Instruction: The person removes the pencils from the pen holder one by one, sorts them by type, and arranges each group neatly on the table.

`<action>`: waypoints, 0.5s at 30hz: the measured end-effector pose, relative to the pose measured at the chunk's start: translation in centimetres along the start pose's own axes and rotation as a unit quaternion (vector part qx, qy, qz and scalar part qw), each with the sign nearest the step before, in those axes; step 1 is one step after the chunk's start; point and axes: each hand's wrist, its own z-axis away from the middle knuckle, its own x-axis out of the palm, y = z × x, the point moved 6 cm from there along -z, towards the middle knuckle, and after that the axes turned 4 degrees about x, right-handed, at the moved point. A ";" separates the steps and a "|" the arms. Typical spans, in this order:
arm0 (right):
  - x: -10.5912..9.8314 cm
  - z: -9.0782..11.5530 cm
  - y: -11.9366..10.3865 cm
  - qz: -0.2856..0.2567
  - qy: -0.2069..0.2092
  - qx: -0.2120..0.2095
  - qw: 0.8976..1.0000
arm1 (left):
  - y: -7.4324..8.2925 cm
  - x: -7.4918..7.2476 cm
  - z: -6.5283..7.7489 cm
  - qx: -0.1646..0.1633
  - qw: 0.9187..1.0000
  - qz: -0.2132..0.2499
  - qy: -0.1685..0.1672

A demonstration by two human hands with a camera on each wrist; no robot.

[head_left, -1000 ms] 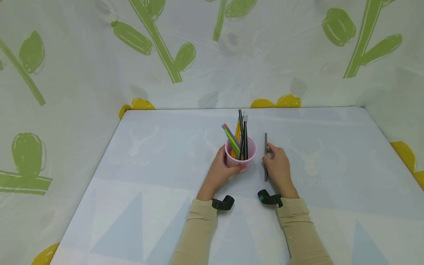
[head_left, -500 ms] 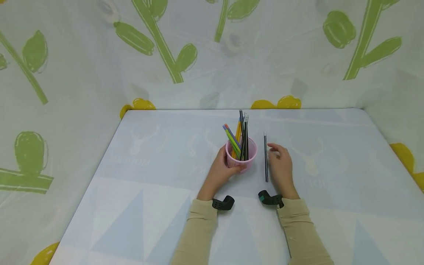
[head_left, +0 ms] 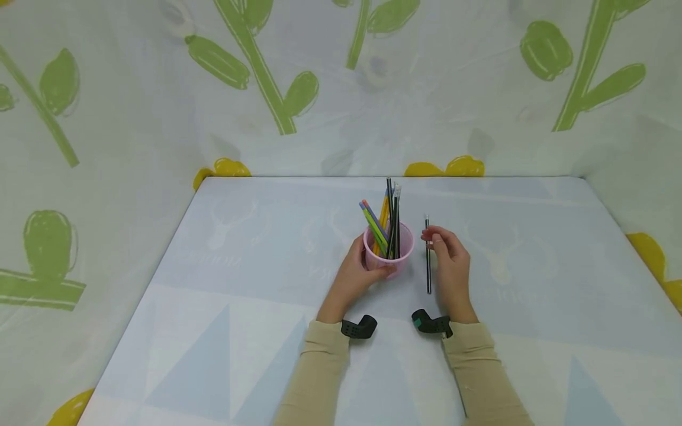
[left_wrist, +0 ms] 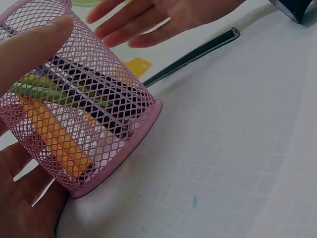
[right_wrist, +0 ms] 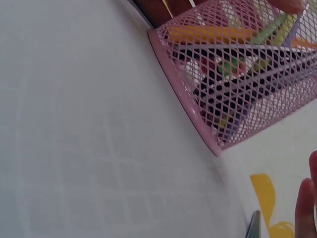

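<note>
Pink wire mesh shows plainly in both wrist views, where the head view gives only a small pink pencil cup (head_left: 388, 248) standing upright on the pale blue table (head_left: 256, 248). Through the mesh the left wrist view shows the lower ends of the pencils (head_left: 385, 220) inside (yellow, green and dark barrels), while the head view shows their tops fanning above the rim.

The left hand (head_left: 356, 273) curls round the cup's near left side; the thumb (left_wrist: 34, 42) lies against the mesh wall and the palm sits beneath it.

Just right of the cup, a dark loose pencil (head_left: 428, 255) lies flat on the table, pointing away from the person. The right hand (head_left: 450, 264) rests beside it with fingers (left_wrist: 126, 27) loosely extended and slightly spread, their tips over the pencil's far half. Whether they touch it I cannot tell; no grip shows. The right wrist view catches only a fingertip edge and the pencil's end at its lower corner.
</note>
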 end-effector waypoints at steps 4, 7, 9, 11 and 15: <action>1.3 0.4 -1.5 0.009 -0.051 0.002 0.999 | -1.4 0.1 -0.5 0.006 1.000 0.010 0.001; 2.5 1.0 -2.6 0.023 -0.093 0.011 0.995 | -2.5 0.2 -0.8 0.007 1.000 0.009 0.006; 3.1 1.4 -3.2 0.023 -0.116 0.016 0.993 | -3.0 0.3 -0.8 0.010 1.000 0.007 0.009; 3.6 1.6 -3.4 0.028 -0.132 0.023 0.991 | -3.2 0.3 -0.8 0.014 1.000 0.006 0.010; 4.3 1.9 -3.4 0.032 -0.158 0.040 0.986 | -3.1 0.4 -0.7 0.027 1.000 0.006 0.011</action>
